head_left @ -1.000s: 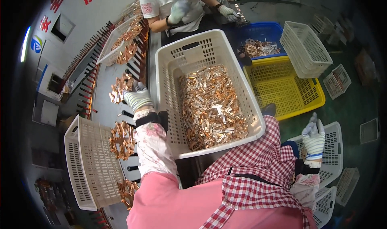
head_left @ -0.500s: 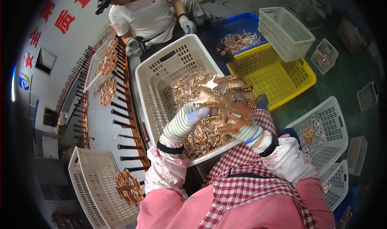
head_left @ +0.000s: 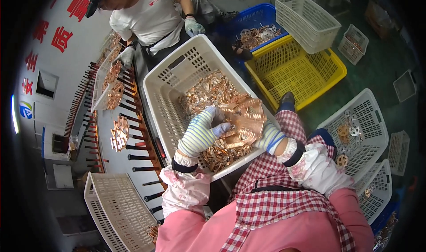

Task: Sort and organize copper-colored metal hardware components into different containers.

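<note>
Above a white slotted plastic basket (head_left: pixel 156 85), I hold a flat copper-coloured metal piece (head_left: pixel 244 124) with toothed, ridged arms. My left hand (head_left: pixel 198 132), in a striped knit glove, curls its fingers and thumb at the piece's left side. My right hand (head_left: pixel 271 138), gloved alike, grips the right edge, its fingertips hidden behind the metal. Many small copper-coloured metal scraps (head_left: pixel 208 91) fill the bottom of the basket below my hands.
To the left, black-handled hammers (head_left: pixel 141 157) line a rack by the bench. A co-worker (head_left: pixel 148 19) in gloves reaches to copper-coloured pieces (head_left: pixel 120 134) there. Yellow (head_left: pixel 330 81) and blue baskets (head_left: pixel 256 16) stand beyond; more white baskets (head_left: pixel 377 132) are right and lower left.
The copper-coloured piece has turned, showing more of its flat face. My left hand has shifted slightly up. The co-worker's hand has moved left, and a copper-coloured piece now lies nearer on the bench.
</note>
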{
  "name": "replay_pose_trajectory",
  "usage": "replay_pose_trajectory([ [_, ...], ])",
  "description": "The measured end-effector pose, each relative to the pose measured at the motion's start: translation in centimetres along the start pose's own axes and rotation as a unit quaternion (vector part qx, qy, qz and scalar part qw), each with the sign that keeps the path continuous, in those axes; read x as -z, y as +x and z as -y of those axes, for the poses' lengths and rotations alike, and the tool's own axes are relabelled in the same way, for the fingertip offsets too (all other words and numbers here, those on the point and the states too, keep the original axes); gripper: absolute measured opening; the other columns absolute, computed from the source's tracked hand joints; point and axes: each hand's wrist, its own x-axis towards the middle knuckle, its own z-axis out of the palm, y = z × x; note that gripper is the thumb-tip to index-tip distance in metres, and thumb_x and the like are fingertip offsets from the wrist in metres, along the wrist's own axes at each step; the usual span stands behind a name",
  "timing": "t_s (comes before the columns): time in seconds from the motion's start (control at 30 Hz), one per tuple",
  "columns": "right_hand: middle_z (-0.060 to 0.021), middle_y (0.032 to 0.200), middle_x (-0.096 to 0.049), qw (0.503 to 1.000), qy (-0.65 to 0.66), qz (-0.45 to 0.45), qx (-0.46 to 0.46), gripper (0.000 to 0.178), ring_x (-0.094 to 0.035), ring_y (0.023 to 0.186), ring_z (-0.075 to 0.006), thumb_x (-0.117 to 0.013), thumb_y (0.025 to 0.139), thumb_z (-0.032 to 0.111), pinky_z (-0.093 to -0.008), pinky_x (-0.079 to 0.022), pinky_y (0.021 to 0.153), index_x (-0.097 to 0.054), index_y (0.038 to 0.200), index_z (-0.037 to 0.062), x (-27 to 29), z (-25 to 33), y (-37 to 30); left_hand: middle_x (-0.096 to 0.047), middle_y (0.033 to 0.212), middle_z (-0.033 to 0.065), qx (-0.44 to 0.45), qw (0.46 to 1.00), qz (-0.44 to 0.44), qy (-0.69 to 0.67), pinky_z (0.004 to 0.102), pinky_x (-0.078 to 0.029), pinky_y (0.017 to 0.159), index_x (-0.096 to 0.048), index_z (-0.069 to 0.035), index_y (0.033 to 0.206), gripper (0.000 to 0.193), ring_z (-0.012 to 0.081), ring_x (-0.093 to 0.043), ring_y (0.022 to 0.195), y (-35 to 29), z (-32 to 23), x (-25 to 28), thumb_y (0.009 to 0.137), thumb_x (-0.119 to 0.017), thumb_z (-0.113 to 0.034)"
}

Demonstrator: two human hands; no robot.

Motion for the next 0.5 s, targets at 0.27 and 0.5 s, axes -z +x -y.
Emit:
replay_pose_trajectory([
  [0.27, -0.0075, 0.108, -0.059, 0.974, 0.094, 0.185, -0.095, 0.031, -0.055, 0.098, -0.024, -0.052, 0.079, 0.021, -0.0338, -0.044, 0.087, -0.056, 0.108, 0.0105, 4.5, 0.1, 0.2, -0.05, 0.061, 0.0131, 0.007, 0.994, -0.021, 0.109, 0.0327, -0.041, 0.054, -0.051, -0.001, 0.076, 0.031, 0.0254, -0.048, 0.054, -0.7, -1.9, -0.8, 0.08, -0.064, -0.029],
  [0.5, -0.0082, 0.109, -0.058, 0.952, 0.185, 0.204, -0.136, 0.032, -0.054, 0.099, -0.0234, -0.048, 0.081, 0.022, -0.0335, -0.043, 0.087, -0.055, 0.11, 0.0102, 4.7, -0.3, 0.5, -0.053, 0.062, 0.0128, -0.069, 0.982, -0.111, 0.139, 0.0356, -0.041, 0.052, -0.053, -0.003, 0.073, 0.025, 0.0288, -0.052, 0.053, -0.1, -1.3, -2.0, 0.077, -0.066, -0.024],
])
